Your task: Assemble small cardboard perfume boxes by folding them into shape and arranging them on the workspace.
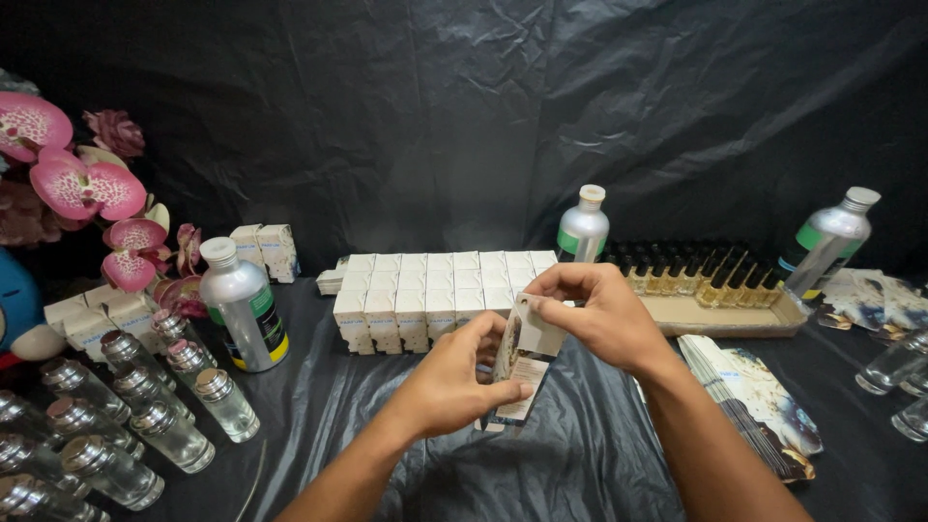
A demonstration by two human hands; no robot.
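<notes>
My left hand [454,382] grips the lower side of a small white printed carton [523,365], which stands tilted above the black-covered table [367,406]. My right hand [594,314] pinches the carton's top flap from above. Just behind the hands stands a block of several closed white cartons [425,290] in rows. A fanned stack of flat, unfolded cartons [749,396] lies to the right of my right forearm.
Several clear glass bottles with silver caps [126,406] stand at the left, beside a silver metal bottle [244,307] and pink artificial orchids [87,184]. At the back are two more metal bottles [583,227] [829,244] and a tray of small dark-capped vials [706,280].
</notes>
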